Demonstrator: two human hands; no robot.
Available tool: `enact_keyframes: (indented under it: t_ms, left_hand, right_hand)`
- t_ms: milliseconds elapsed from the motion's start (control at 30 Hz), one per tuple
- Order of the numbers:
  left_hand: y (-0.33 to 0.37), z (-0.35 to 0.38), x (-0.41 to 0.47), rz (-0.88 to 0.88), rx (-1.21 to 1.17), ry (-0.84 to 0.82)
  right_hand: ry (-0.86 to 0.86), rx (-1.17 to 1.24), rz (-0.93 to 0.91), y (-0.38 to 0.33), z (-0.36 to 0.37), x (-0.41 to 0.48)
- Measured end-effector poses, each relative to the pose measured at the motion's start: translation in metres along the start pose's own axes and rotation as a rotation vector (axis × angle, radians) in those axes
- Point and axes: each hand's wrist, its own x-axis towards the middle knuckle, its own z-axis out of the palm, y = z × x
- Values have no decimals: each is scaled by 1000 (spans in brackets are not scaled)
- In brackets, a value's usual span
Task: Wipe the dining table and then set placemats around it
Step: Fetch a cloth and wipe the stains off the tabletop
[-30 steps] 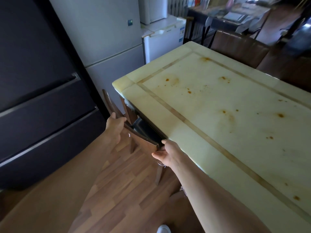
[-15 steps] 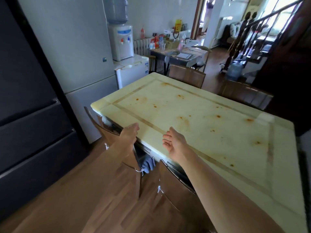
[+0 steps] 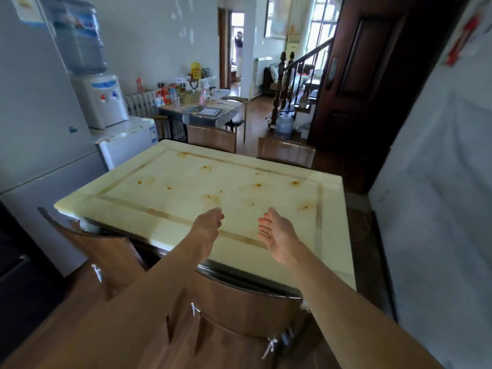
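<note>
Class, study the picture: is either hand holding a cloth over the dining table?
No, the left hand and the right hand are both open and empty over the stained dining table.

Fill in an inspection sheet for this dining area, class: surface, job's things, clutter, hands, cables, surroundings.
Surface: dining table, pale stone top dotted with orange-brown stains.
Job's things: no cloth or placemats seen.
Clutter: nothing seen.
Hands: left hand and right hand are both open and hold nothing, above the table's near edge.
Cables: nothing seen.
Surroundings: near chair tucked under the near side; far chairs opposite; water dispenser standing on a small white fridge; a cluttered side table behind.
</note>
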Motion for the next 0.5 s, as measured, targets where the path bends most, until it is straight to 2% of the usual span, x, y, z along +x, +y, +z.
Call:
enact_keyframes:
  t_ms: [200, 500]
  left_hand:
    - [-10, 97, -13, -10, 18, -66]
    - [-28, 285, -27, 28, 79, -202]
  right_hand:
    - [71, 43, -47, -27, -94, -11]
    - [150, 98, -112, -81, -261, -9]
